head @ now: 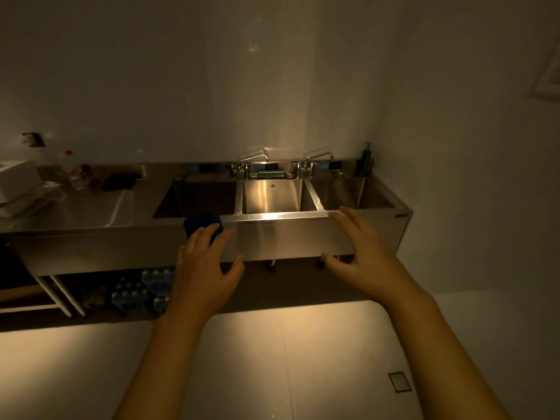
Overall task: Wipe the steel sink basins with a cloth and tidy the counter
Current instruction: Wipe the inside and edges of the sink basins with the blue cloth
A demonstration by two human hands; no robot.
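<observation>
A steel sink unit [288, 234] with three basins runs along the wall: a dark left basin [197, 198], a lit middle basin [277, 197] and a right basin [339, 194]. A dark blue cloth [200, 224] lies on the front rim by the left basin. My left hand [207, 265] is stretched out with relaxed fingers, its fingertips in front of the cloth; whether they touch it I cannot tell. My right hand [360, 250] is spread and holds nothing, in front of the rim by the right basin.
Two faucets [253, 163] [315, 162] stand behind the basins, and a soap dispenser [365, 160] stands in the right corner. White boxes [18, 183], bottles and clutter [91, 177] crowd the left counter. Packs of water bottles [142, 291] sit below. The room is dim.
</observation>
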